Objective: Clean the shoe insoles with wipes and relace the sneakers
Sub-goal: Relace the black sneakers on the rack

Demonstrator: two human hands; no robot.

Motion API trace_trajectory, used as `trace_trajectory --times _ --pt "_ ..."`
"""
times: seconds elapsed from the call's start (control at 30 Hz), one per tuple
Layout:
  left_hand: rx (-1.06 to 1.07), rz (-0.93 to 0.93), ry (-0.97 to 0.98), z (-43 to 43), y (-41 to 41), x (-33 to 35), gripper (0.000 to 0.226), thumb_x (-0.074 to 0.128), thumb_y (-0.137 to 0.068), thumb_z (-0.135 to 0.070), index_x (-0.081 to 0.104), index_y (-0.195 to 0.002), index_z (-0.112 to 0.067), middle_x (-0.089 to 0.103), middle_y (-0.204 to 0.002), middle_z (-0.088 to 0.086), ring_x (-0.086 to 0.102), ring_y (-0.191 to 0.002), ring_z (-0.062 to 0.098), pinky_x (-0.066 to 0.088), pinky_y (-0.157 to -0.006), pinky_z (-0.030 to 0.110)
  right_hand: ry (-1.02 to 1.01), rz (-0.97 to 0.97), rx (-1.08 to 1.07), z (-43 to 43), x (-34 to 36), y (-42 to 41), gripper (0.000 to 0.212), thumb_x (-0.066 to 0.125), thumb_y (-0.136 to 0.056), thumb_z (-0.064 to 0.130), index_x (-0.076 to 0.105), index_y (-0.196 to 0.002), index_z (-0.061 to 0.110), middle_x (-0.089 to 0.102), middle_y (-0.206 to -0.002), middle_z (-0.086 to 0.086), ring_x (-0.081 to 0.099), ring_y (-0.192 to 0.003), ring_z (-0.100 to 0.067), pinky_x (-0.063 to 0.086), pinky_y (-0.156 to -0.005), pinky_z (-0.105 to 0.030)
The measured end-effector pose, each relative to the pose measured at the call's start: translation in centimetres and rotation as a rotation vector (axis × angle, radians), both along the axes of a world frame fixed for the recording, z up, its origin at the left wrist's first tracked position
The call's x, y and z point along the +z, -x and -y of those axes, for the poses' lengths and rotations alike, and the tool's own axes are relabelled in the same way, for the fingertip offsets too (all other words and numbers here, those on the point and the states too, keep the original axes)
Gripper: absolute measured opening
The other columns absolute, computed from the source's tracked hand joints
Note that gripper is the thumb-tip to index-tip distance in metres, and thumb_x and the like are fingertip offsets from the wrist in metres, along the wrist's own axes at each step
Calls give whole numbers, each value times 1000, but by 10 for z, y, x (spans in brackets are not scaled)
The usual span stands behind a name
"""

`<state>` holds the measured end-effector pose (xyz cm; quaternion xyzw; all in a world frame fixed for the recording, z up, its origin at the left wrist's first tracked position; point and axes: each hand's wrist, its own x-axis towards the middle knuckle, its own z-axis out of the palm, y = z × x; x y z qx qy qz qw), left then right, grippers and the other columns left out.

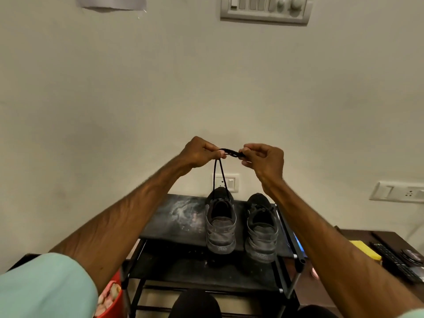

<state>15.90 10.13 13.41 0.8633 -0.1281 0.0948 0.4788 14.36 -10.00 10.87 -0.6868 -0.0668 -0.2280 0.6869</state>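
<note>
Head view: left hand (199,153) and right hand (263,159) pinch the thin black shoelace (230,153) stretched along 9-to-3 o'clock — two strands drop from the left hand's grip toward 6 o'clock into the dark grey sneaker (220,223).

The ends of the black lace (231,153) are concealed inside the pinching fingers of the left hand (199,153) and the right hand (263,161). The toe of the right-hand sneaker (261,228) is partly covered by the right wrist, and its heel lettering cannot be read. The switch panel (265,8) and a paper sheet (110,2) are cut off by the top edge. The red bucket (115,308) is largely hidden behind the left arm, and its contents cannot be identified. A yellow object (364,249) is partly masked by the right forearm.
</note>
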Motion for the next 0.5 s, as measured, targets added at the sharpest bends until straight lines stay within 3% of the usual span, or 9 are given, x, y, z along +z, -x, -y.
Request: trace_trajectory --times 0.07,0.27,0.33,0.43,0.5 --pt "28 -74 49 0 0 3 19 79 -87 -26 81 -100 -13 78 -95 4 65 -74 9 50 -61 18 -27 -63 42 -1 -18 5 17 76 -89 5 73 -104 -1 78 -90 -14 78 -80 -24 64 -74 -38" --pt "71 -108 138 20 7 6 17 81 -83 -7 78 -97 1 77 -88 14 77 -75 22 62 -71 25 -1 -121 53 -26 -56 8 20 72 -93 8 75 -112 5 78 -96 -8 77 -80 -17 64 -72 -31" --pt "93 -91 128 25 9 9 15 82 -82 -5 78 -95 1 77 -86 14 76 -72 22 63 -71 27 62 -92 10 -33 -58 4 24 70 -95 9 74 -118 10 78 -102 -4 76 -82 -13 63 -70 -28" --pt "133 -98 138 28 9 10 14 83 -80 -3 78 -92 1 76 -83 15 76 -70 25 63 -75 33 228 -9 -50 -39 -59 2 22 64 -99 10 76 -117 14 77 -108 -1 73 -90 -13 62 -82 -33" --pt "162 -112 157 31 9 10 14 84 -79 -4 78 -91 1 76 -82 15 76 -71 26 63 -78 35 295 24 -58 -43 -58 4 21 61 -101 9 78 -112 12 77 -102 1 69 -88 -8 56 -83 -26"
